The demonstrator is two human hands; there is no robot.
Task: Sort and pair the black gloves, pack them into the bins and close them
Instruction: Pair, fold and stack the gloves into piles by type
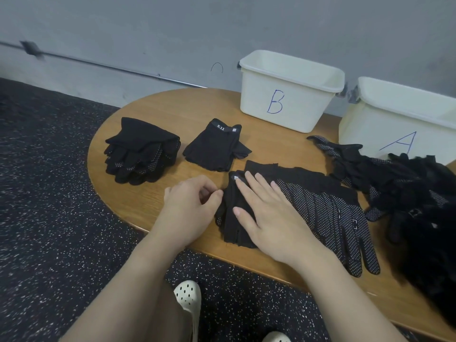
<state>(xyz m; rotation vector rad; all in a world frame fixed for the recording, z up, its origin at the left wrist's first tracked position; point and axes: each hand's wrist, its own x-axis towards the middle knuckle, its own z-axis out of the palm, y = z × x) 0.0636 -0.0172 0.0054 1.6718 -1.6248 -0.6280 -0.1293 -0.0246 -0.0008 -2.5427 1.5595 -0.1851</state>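
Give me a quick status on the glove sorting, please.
Left hand pinching fingerless glove edge; right hand flat on it. Bins empty-looking. Unsorted pile beside.

Black white-dotted gloves (328, 213); cream bins (291, 92).

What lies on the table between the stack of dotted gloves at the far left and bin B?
A small stack of fingerless gloves with a 5.11 cuff label lies between the dotted glove stack and bin B, in the head view.

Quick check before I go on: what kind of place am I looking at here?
Probably an improvised sorting station in a plain room, not a home kitchen or a shop: a wooden table against a bare grey wall, hand-lettered bins B and A, speckled rubber flooring.
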